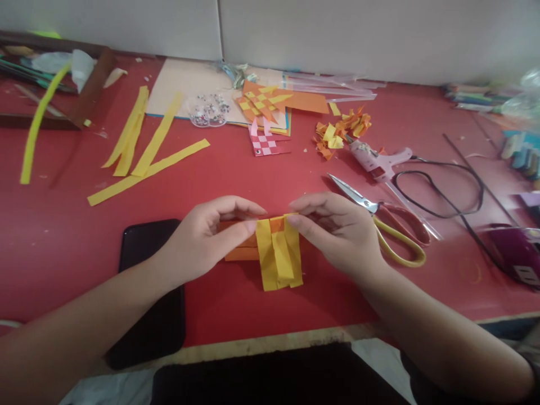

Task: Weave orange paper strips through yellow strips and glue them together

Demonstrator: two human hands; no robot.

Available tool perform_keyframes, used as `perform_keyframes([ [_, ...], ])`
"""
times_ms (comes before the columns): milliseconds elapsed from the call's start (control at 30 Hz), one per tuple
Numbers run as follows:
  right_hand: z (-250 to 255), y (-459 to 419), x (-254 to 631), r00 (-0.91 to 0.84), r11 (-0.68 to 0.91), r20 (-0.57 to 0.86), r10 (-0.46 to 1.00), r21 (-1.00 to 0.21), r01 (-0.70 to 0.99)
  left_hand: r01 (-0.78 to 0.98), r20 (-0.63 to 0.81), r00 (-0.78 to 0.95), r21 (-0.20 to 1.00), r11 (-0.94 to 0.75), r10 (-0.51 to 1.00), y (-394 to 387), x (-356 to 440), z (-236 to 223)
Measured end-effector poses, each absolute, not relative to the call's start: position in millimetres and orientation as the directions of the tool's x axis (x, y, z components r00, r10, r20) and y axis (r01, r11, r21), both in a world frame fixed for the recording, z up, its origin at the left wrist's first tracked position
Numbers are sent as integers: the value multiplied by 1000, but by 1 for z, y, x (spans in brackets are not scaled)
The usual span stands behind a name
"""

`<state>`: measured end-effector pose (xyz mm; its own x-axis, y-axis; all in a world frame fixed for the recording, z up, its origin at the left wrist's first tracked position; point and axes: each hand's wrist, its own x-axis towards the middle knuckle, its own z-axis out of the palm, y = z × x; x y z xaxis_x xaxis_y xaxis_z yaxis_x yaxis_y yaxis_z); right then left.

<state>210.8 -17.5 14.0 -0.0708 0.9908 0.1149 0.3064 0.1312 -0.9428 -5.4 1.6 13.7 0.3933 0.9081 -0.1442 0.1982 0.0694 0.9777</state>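
Note:
Between my hands, near the table's front edge, is a piece of yellow paper strips (282,259) woven with orange paper strips (241,253). My left hand (206,236) pinches the top left of the yellow strips, thumb in front and fingers behind. On the other side, my right hand (337,228) pinches the top right corner the same way. The yellow ends hang down toward me, while the orange ends stick out to the left beneath my left hand. A black phone (147,315) lies under my left forearm. Scissors (379,216) with red and yellow handles lie beyond my right hand.
Loose yellow strips (147,171) lie at the left, by a wooden tray (90,93). Farther back are a checkered pink paper fish (264,143), orange-and-yellow woven fish (259,104), a container of googly eyes (208,109) and paper scraps (331,138). A pink glue gun (375,160) trails its black cord (439,214) rightward.

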Motion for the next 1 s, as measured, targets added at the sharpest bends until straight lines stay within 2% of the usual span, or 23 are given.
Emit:
perform_keyframes([
  [133, 11, -19, 211, -80, 123, 102, 992, -939, 322, 246, -100, 387, 969, 2, 917, 1, -5, 12],
  [367, 8, -18, 216, -66, 175, 163, 984, -876, 450, 207, -119, 304, 977, 56, 945, 3, -5, 13],
  [533, 7, -20, 216, -97, 230, 209, 973, -846, 481, 191, -147, 403, 979, 74, 903, -1, -6, 15],
  [667, 7, -23, 214, -209, 306, 237, 949, -850, 429, 190, -194, 503, 975, 112, 842, -4, -7, 15],
  [767, 9, -23, 211, -289, 372, 265, 920, -826, 424, 220, -193, 524, 972, 87, 830, -4, -4, 14],
  [833, 11, -21, 208, -311, 440, 323, 894, -768, 467, 247, -190, 499, 966, 71, 846, -2, -2, 14],
  [933, 14, -18, 208, -223, 491, 451, 864, -662, 566, 238, -185, 414, 967, 90, 891, 0, -1, 13],
  [1000, 16, -16, 210, -103, 415, 447, 889, -688, 595, 193, -169, 336, 975, 108, 926, 2, -2, 13],
])
